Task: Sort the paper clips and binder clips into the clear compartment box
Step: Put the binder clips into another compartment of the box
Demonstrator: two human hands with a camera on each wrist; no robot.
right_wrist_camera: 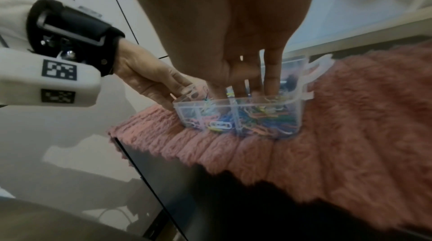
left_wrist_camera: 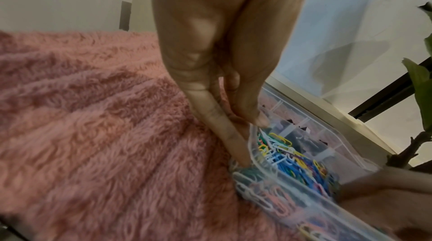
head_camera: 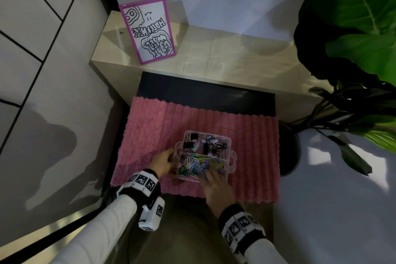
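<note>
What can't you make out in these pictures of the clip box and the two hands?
- Right hand fingertips: buried in the paper clips in every view, so any grasp is unclear.
- Binder clips: small in the head view, blurred behind the box wall in the left wrist view.
- Left hand fingertips: hidden by the box side in the head view.

Dim indoor light throughout; a person's shadow falls on the left wall [head_camera: 53, 141]. Wide-angle bending warps the edges, and both wrist views blur nearby.
</note>
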